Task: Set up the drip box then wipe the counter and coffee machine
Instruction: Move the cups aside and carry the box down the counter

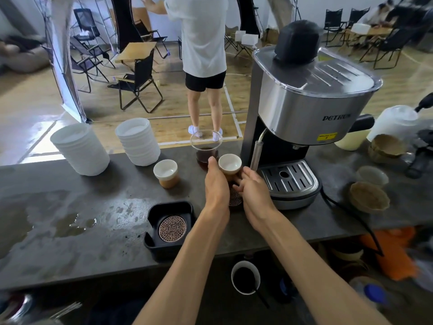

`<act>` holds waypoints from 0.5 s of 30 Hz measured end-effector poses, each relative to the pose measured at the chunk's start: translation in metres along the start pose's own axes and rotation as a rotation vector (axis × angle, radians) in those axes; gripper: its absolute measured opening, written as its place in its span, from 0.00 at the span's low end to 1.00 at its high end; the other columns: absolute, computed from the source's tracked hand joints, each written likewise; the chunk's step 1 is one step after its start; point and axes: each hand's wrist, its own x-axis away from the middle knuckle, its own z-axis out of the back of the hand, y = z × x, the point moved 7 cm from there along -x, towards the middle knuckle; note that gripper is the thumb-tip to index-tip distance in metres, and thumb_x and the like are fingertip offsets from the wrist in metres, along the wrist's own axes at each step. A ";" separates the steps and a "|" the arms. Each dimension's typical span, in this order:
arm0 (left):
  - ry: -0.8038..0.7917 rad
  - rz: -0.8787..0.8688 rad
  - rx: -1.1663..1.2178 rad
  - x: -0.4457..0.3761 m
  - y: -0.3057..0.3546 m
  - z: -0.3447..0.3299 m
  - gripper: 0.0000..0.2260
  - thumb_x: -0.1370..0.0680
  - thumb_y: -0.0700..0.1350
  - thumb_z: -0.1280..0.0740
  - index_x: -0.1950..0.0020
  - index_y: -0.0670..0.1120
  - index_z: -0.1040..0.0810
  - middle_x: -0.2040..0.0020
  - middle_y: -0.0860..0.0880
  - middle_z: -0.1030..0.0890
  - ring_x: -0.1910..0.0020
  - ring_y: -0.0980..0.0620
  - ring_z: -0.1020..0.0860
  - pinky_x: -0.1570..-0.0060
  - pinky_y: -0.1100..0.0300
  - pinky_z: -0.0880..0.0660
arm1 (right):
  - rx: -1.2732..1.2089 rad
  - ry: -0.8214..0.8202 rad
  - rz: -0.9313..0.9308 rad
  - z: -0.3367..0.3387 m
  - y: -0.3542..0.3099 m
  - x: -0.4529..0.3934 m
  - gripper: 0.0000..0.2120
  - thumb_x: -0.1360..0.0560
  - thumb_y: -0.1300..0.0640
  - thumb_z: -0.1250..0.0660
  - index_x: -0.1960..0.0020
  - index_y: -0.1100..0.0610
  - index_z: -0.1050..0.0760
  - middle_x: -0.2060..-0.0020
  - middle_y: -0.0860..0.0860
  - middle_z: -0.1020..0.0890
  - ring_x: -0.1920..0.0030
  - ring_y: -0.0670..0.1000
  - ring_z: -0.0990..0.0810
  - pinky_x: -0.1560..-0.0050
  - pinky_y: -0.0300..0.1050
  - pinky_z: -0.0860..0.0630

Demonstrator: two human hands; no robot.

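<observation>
A black drip box [169,245] sits at the counter's near edge with a round patterned coaster [173,228] inside it. Beyond it, my left hand [216,186] wraps around a small white-lined cup [230,163], thumb on its left side. My right hand [254,195] is at the cup's right, fingers curled onto the edge of a second patterned coaster [235,198] beneath the cup. The silver coffee machine [304,109] stands just right of both hands, its drip grate [289,178] beside my right hand. The dark counter [70,221] is wet with puddles on the left.
A glass carafe [206,148] of coffee stands right behind the cup, and another small cup [166,172] stands to its left. Two stacks of white bowls [80,148] [138,140] stand at the back left. Brown paper filters [369,197] and a power cord [351,216] lie right of the machine. A person stands beyond the counter.
</observation>
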 end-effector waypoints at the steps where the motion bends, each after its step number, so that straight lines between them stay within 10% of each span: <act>1: 0.008 -0.012 -0.018 0.002 -0.002 0.003 0.20 0.16 0.57 0.49 0.43 0.47 0.21 0.43 0.49 0.19 0.41 0.52 0.23 0.39 0.57 0.29 | 0.043 0.004 0.003 0.004 0.002 0.003 0.30 0.25 0.74 0.49 0.24 0.60 0.38 0.31 0.53 0.27 0.33 0.50 0.28 0.28 0.47 0.33; 7: 0.077 -0.030 -0.054 0.016 -0.028 0.032 0.27 0.17 0.60 0.48 0.25 0.44 0.32 0.27 0.50 0.29 0.29 0.54 0.31 0.26 0.53 0.38 | 0.347 -0.002 0.060 0.016 0.023 0.020 0.32 0.26 0.69 0.46 0.22 0.57 0.41 0.24 0.50 0.36 0.24 0.46 0.39 0.23 0.48 0.44; 15: 0.008 -0.013 -0.016 0.032 -0.030 0.035 0.19 0.16 0.55 0.48 0.34 0.46 0.27 0.53 0.57 0.22 0.55 0.64 0.25 0.53 0.66 0.30 | 0.326 -0.014 0.047 0.026 0.030 0.034 0.31 0.25 0.70 0.46 0.23 0.56 0.40 0.25 0.49 0.34 0.26 0.44 0.37 0.24 0.45 0.42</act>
